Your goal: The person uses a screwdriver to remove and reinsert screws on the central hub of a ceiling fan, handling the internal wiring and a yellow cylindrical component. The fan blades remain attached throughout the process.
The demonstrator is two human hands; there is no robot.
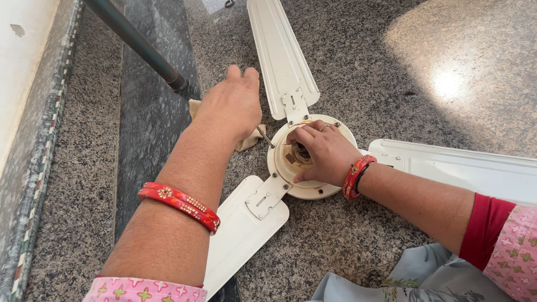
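Down on the speckled granite floor [391, 72] lies a cream ceiling fan motor hub [291, 168], face up, and the right hand [324, 154] is planted right on it, fingers curled and closed over the brownish centre of the housing. The left hand [232, 103] reaches past the hub, fingers together over a scrap of beige cloth [250, 141]; whether it grips anything I cannot tell. A thin metal tool shaft [267, 137] pokes out beside the hub rim. To do this well, I'd judge, keep that right palm pressing the hub steady so it can't spin while the other hand works. Count them: three white blades [279, 56], two metal blade brackets [266, 196] visible, one dark pipe [137, 45] along the step.
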